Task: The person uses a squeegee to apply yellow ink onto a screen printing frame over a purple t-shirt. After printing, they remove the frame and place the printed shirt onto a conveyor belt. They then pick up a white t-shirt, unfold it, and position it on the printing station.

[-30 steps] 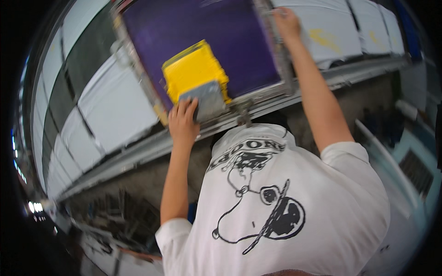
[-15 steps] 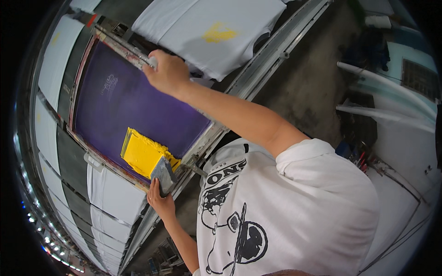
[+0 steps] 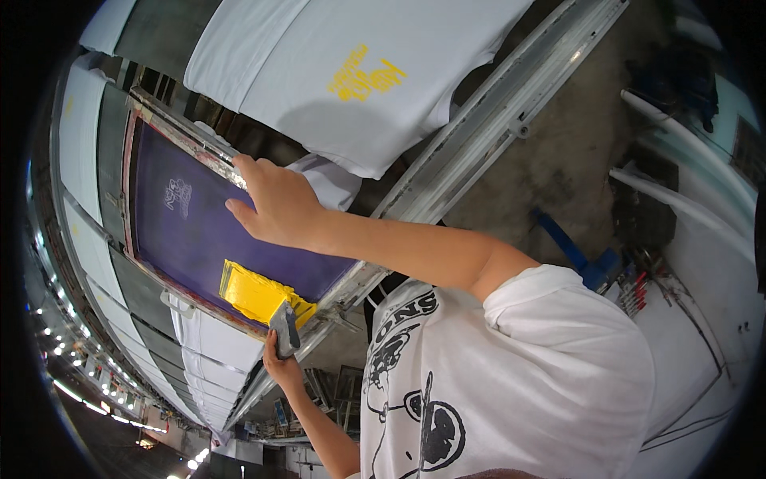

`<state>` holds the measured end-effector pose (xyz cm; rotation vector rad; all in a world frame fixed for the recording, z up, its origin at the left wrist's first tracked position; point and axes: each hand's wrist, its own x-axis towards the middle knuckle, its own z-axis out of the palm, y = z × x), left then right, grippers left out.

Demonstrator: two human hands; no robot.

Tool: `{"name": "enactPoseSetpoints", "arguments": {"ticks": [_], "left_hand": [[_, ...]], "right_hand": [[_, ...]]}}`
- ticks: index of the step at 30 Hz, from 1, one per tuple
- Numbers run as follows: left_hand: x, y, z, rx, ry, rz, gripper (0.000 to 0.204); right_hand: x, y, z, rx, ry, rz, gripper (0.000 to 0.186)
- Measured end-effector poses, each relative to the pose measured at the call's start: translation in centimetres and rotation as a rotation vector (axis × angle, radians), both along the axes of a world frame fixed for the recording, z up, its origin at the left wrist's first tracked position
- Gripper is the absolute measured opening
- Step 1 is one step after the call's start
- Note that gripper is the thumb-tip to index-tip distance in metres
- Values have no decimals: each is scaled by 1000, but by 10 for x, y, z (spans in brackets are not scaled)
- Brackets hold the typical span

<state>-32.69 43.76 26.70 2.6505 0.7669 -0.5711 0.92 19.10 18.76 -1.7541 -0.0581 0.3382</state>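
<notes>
A purple-meshed printing screen (image 3: 207,223) with a worn, ink-stained frame lies over a board at left. Near its lower corner rests a squeegee (image 3: 285,329) with a grey end, beside thick yellow ink (image 3: 259,294). My left hand (image 3: 282,367) is closed around the grey end, close to the frame edge. At the frame's upper rail is my right hand (image 3: 275,199), thumb held apart and fingers stretched at the rail, nothing inside its grasp. Above it, a white T-shirt (image 3: 303,72) lies flat with a yellow print (image 3: 367,80).
More white shirts (image 3: 211,343) on boards run down the left in a long row. A metal rail (image 3: 479,136) runs diagonally past the printed shirt. Across the concrete floor (image 3: 550,152) stand a blue metal piece (image 3: 590,267) and red-handled tools (image 3: 636,295).
My right hand has loosened from the frame rail, its thumb now apart. My view has shifted, and the printed shirt's yellow design now shows sharply. The left hand stays at the squeegee.
</notes>
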Motion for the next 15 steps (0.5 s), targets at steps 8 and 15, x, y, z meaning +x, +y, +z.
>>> {"name": "enactPoseSetpoints", "arguments": {"ticks": [8,15], "left_hand": [[8,11,0,-21,-18,-52,57],[11,0,-40,-46,-112,-126,57]], "right_hand": [[4,3,5,-63,3,-61,53],[17,9,-7,-142,-64,-167,41]]}}
